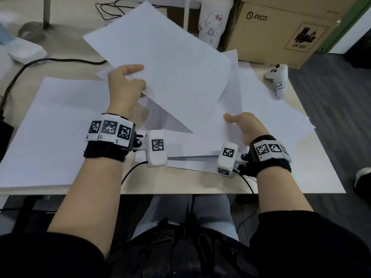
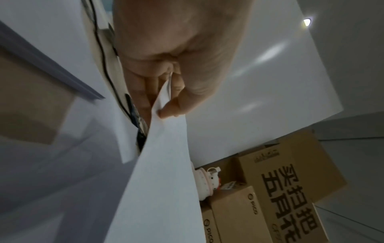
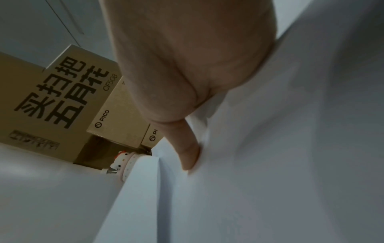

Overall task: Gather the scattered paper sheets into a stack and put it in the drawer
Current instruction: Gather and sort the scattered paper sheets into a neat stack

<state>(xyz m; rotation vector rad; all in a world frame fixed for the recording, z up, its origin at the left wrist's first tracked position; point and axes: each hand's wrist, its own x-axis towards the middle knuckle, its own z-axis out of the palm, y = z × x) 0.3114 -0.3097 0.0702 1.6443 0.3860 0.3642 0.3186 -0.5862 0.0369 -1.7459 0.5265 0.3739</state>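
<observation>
— Several paper sheets (image 1: 271, 125) lie fanned across our desk (image 1: 180, 183) in the head view. Our left hand (image 1: 125, 88) pinches one lifted sheet (image 1: 170, 73) by its near edge, tilted up above the rest; our right hand (image 1: 246, 125) clamps the overlapped pile, thumb on top. No drawer shows in any view.

— And from the left wrist?

— Thumb and fingers (image 2: 174, 108) closed together on the sheet's edge, the paper bowing away. We should lay it flat onto the pile rather than drop it, so it doesn't slide.

— The right wrist?

— Our thumb (image 3: 190, 154) presses down into the sheets; the other fingers are hidden beneath, so we can't tell how they lie. We'd hold that side firm and square the corners. The big sheet (image 1: 50, 127) at left is yet to be collected.
</observation>
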